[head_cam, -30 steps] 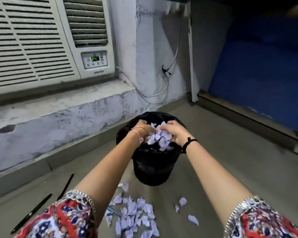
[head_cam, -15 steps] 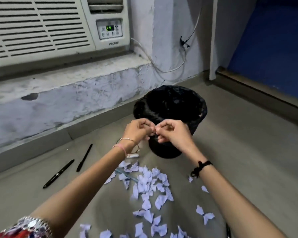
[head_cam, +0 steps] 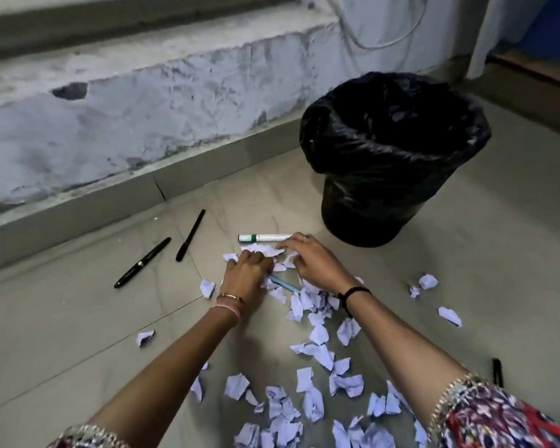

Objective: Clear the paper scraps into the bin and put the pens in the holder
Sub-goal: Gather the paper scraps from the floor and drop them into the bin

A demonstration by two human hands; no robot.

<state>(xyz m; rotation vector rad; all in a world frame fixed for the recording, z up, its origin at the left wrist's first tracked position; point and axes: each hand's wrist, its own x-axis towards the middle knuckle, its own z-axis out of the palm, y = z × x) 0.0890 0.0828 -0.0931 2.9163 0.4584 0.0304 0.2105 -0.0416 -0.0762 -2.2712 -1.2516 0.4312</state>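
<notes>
This is looking like a room in a lived-in home, seen at floor level. Large grey stone-look floor tiles (head_cam: 78, 334) are running up to a tiled skirting below a flaking, whitewashed concrete ledge (head_cam: 117, 101). A white electrical cable (head_cam: 385, 45) is hanging loose down the wall, and a round bin lined with a black plastic bag (head_cam: 392, 156) is standing on the bare floor.

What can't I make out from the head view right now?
- Bin contents: the dark liner hides them.
- Blue pen: partly covered by the left hand and the scraps.
- Black pen: lower end behind the right sleeve.
- Pen holder: not in view.
- Marker label: too small.
</notes>
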